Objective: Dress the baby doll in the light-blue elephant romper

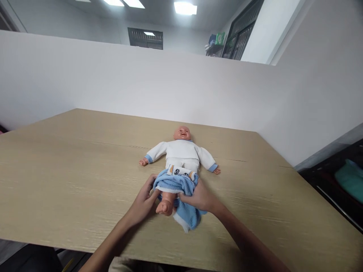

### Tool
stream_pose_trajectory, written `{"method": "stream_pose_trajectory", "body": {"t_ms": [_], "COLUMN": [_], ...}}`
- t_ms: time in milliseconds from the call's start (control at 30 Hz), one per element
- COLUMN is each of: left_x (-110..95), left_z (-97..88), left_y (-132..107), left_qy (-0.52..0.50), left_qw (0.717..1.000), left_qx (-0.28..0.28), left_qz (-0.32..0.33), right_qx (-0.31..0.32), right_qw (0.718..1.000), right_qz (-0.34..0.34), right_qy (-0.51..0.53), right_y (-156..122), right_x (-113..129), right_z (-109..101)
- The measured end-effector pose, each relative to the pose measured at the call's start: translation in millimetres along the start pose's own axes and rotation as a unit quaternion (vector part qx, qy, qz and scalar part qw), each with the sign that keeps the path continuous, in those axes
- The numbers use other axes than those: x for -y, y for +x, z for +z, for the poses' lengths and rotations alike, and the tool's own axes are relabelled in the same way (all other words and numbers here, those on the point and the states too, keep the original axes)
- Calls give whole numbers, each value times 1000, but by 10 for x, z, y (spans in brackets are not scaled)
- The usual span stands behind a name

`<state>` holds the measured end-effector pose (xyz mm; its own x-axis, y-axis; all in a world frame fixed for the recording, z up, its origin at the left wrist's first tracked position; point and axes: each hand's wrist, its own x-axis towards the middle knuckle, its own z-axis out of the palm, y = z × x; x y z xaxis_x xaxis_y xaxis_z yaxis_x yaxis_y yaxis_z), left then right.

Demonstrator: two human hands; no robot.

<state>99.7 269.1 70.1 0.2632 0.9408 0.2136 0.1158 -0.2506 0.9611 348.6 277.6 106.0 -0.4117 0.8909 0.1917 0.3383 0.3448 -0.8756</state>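
A baby doll lies on its back on the wooden table, head away from me, arms spread. It wears a white top with blue cuffs. Blue knit trousers are bunched around its hips and legs, and one bare foot sticks out toward me. My left hand grips the trousers' left side beside that leg, fingers closed. On the right side, my right hand pinches the blue fabric.
A white partition wall runs behind the table and along its right side. At the far right, past the table edge, a dark bin holds teal cloth. The table's front edge is close to my body.
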Motion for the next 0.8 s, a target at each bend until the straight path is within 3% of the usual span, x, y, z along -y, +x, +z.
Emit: {"method": "stream_pose_trajectory", "body": {"t_ms": [133, 233, 367, 467, 533, 600, 700, 800], "left_x": [-117, -193, -164, -130, -189, -329, -607, -806], "left_z": [-178, -289, -405, -430, -391, -309, -157, -48], "left_y": [28, -11, -29, 53, 179, 365, 723, 1075], "left_qy": [4, 28, 35, 38, 75, 130, 202, 212], "left_qw": [999, 996, 991, 993, 994, 988, 958, 930], "left_qx": [40, 69, 117, 96, 71, 84, 186, 278], "left_qz": [-21, -45, -54, -54, -32, 15, 86, 109], "right_qx": [44, 59, 103, 94, 90, 79, 51, 45], "right_qw": [999, 990, 958, 946, 939, 933, 927, 925], "right_qz": [30, 31, 75, 88, 84, 82, 83, 83], "right_qy": [7, 122, 257, 299, 322, 341, 361, 369], "right_y": [-88, -122, -129, -144, -155, -161, -157, -151], "right_x": [-188, -323, -453, -492, -497, -501, -523, -550], "right_z": [-170, -250, -280, -279, -274, -267, -261, -279]}}
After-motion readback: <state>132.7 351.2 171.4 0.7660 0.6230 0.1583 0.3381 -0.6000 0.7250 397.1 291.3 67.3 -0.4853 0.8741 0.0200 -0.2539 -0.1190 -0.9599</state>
